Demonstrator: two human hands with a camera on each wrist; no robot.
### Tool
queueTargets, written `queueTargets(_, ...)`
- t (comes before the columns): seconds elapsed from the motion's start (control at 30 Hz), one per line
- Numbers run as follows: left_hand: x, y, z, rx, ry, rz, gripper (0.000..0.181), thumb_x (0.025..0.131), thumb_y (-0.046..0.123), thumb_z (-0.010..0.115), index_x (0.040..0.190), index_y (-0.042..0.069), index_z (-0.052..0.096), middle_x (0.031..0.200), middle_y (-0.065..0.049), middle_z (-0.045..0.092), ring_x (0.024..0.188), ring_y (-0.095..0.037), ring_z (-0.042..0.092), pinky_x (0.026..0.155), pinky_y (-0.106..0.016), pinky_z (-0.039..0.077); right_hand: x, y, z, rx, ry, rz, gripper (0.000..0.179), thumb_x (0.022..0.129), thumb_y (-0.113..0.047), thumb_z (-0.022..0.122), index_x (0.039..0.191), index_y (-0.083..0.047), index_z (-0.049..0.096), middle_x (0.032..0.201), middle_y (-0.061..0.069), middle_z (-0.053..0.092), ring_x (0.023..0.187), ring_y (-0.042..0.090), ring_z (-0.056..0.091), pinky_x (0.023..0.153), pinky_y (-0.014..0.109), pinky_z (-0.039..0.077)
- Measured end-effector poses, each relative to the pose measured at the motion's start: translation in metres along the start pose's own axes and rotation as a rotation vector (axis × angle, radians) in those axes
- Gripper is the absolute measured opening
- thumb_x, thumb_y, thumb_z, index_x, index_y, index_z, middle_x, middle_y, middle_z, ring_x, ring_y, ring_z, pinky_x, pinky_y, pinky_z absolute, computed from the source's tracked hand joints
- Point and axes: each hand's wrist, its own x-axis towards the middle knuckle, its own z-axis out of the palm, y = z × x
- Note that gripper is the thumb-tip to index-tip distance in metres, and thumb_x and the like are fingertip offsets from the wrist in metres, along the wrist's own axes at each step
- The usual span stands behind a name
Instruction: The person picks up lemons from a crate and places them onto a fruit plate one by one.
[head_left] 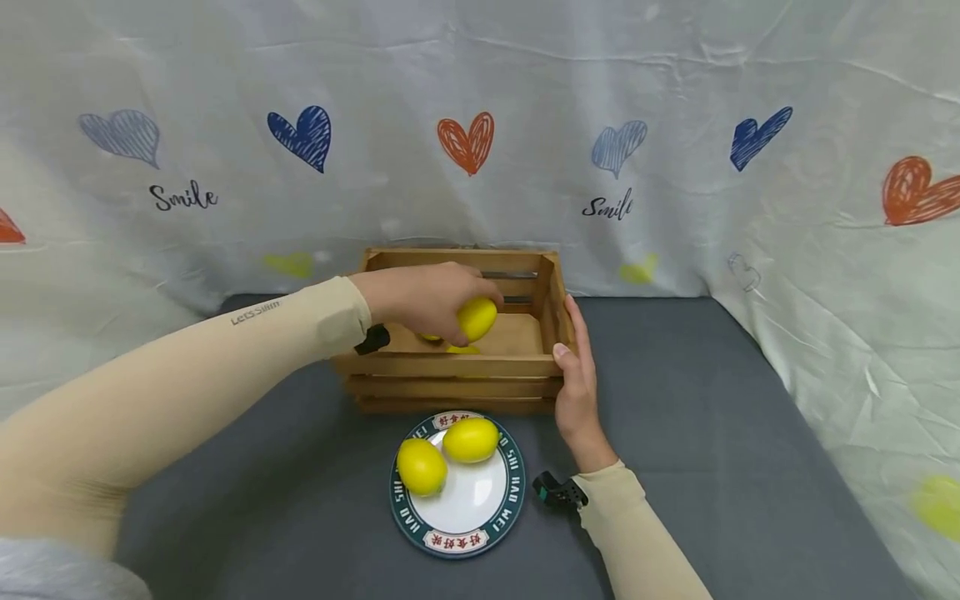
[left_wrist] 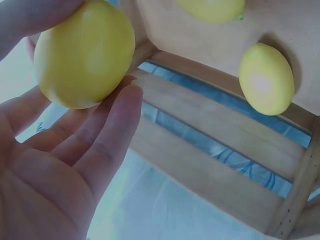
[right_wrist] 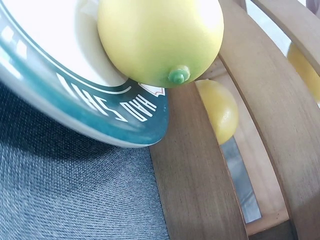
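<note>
My left hand is inside the wooden crate, pinching a yellow lemon between thumb and fingers. The left wrist view shows this held lemon up close, above the crate floor. Two more lemons lie in the crate: one lemon near the slatted wall and another lemon at the top edge of that view. At the crate's right front corner, my right hand holds the side, its thumb by the front rail and its fingers along the outside.
In front of the crate stands a round plate with a green lettered rim. It carries a left lemon and a right lemon. A grey cloth covers the table, and a heart-patterned curtain hangs close behind the crate.
</note>
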Motion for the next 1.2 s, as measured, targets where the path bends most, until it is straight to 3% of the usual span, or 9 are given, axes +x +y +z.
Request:
queueTargets(0.3, -0.029, 0.011, -0.005, 0.022, 0.071, 0.064, 0.065, 0.091, 0.025, 0.086, 0.151, 0.022, 0.06, 0.141, -0.006, 0.064, 0.114, -0.025, 0.062, 0.1, -0.042, 0.06, -0.001, 0.002, -0.001, 0.002, 0.003, 0.011, 0.071, 0.1, -0.029, 0.04, 0.17, -0.04, 0.031, 0.179, -0.014, 0.024, 0.165, 0.013, 0.019, 0.133, 0.064, 0.005)
queueTargets(0.63, -0.07, 0.03, 0.001, 0.032, 0.026, 0.082, 0.07, 0.092, 0.026, 0.086, 0.156, 0.026, 0.057, 0.145, -0.002, 0.061, 0.114, -0.022, 0.063, 0.101, -0.041, 0.061, -0.001, 0.003, 0.0, 0.004, 0.002, 0.014, 0.072, 0.1, -0.028, 0.039, 0.171, -0.038, 0.031, 0.178, -0.017, 0.025, 0.165, 0.013, 0.018, 0.134, 0.062, 0.005)
queueTargets(0.93, -0.095, 0.05, 0.021, 0.067, -0.039, 0.161, 0.07, 0.093, 0.027, 0.086, 0.156, 0.026, 0.056, 0.144, 0.0, 0.059, 0.11, -0.018, 0.065, 0.096, -0.037, 0.062, 0.0, -0.002, 0.001, 0.004, 0.0, 0.006, 0.072, 0.1, -0.028, 0.04, 0.17, -0.038, 0.031, 0.178, -0.014, 0.025, 0.165, 0.014, 0.018, 0.133, 0.062, 0.004)
queueTargets(1.2, -0.1, 0.063, 0.059, 0.096, -0.159, 0.2, 0.067, 0.094, 0.022, 0.083, 0.156, 0.028, 0.056, 0.145, 0.001, 0.061, 0.106, -0.012, 0.064, 0.095, -0.032, 0.06, 0.001, -0.001, 0.002, -0.008, 0.002, -0.008, 0.072, 0.1, -0.026, 0.04, 0.17, -0.038, 0.032, 0.177, -0.016, 0.027, 0.165, 0.012, 0.019, 0.134, 0.058, 0.006)
